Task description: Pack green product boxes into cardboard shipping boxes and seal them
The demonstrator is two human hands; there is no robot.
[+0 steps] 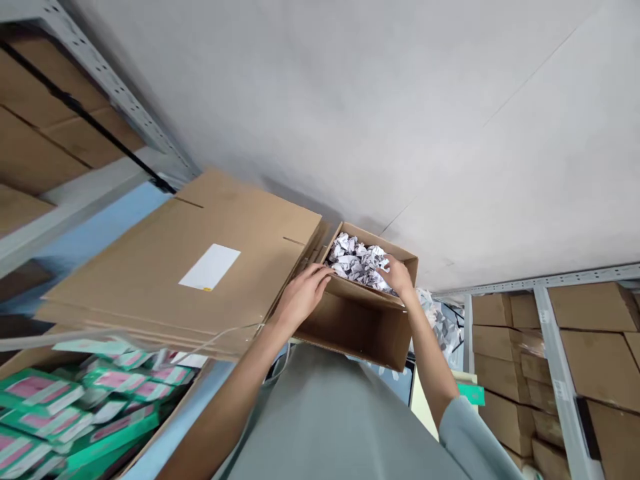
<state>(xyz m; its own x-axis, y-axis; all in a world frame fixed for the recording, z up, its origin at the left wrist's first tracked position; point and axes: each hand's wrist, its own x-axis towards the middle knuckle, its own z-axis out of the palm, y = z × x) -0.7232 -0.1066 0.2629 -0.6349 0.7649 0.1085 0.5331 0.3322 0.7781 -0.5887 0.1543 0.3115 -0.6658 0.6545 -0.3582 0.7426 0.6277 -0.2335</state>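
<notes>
A small open cardboard box (356,328) sits in front of me, filled with crumpled printed paper (358,260). My left hand (304,293) rests on the box's near left rim, fingers curled over the edge. My right hand (396,275) reaches into the box from the right, fingers bent down on the crumpled paper. Whether it grips any paper I cannot make out.
A stack of flattened cardboard sheets (190,267) with a white label (210,267) lies to the left. A carton of green and pink packets (85,407) sits at lower left. Metal shelving with brown boxes (575,360) stands at right, more shelving (65,120) at upper left.
</notes>
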